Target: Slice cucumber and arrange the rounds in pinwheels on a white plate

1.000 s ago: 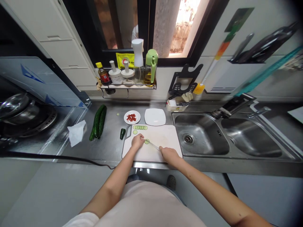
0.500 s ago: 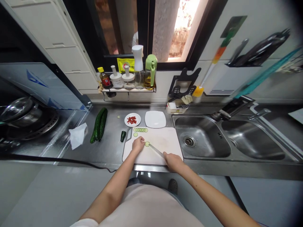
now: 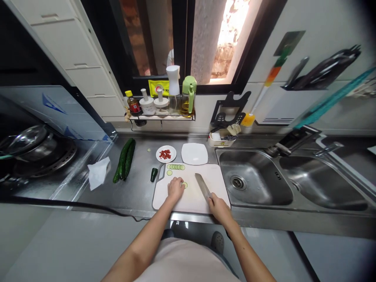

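On the white cutting board (image 3: pixel 190 201), my left hand (image 3: pixel 176 188) has its fingertips on a round cucumber slice (image 3: pixel 185 185). My right hand (image 3: pixel 219 206) grips a kitchen knife (image 3: pixel 202 185) by the handle. Its blade lies slanted over the board, apart from the slice and pointing toward the back. A row of overlapping cucumber slices (image 3: pixel 176 167) runs along the board's back left edge, with a single round slice (image 3: pixel 169 172) just below it. To the left of the board lies a cucumber end piece (image 3: pixel 154 174).
Behind the board stand a plate of chopped red pieces (image 3: pixel 165 154) and a white square plate (image 3: pixel 194 154). Whole cucumbers (image 3: pixel 125 160) and a crumpled tissue (image 3: pixel 98 172) lie on the left counter. A double sink (image 3: pixel 255 176) borders the board's right side.
The knife has moved right, away from the slice, and its blade has turned to point more toward the back. My left fingers now touch the slice. The view has shifted slightly.
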The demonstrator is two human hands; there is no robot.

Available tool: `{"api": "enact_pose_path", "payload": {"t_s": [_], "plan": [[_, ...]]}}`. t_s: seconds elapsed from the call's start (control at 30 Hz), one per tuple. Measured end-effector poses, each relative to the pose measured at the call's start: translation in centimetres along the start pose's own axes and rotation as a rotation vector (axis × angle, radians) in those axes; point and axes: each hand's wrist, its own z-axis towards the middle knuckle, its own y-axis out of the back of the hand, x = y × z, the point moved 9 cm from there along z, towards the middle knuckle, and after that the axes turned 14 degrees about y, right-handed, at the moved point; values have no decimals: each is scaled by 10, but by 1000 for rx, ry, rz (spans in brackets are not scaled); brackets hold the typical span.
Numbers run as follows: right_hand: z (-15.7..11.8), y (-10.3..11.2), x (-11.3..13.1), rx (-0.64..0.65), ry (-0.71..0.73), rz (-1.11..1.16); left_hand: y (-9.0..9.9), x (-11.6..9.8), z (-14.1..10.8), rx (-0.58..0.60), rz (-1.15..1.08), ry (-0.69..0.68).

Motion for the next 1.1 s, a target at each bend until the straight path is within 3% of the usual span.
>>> {"api": "enact_pose_path", "payload": {"t_s": [0.17,0.3,0.4,0.63,0.8,1.1], "plan": [[4,7,5,5,-18,-49,3,-4,-1,-22,-38,-4],[6,7,3,5,-23,-78,2,0,2,26,-159,27],[7,5,3,14,-23,-91,8,15,10,21,-253,108],[8,5,9,29,0,-112,39,54,37,-122,-330,259],[8,5,7,45,-13,-103,48,65,48,-165,-283,284],[11,2,3,26,-12,-91,51,64,51,-197,-130,274]]}}
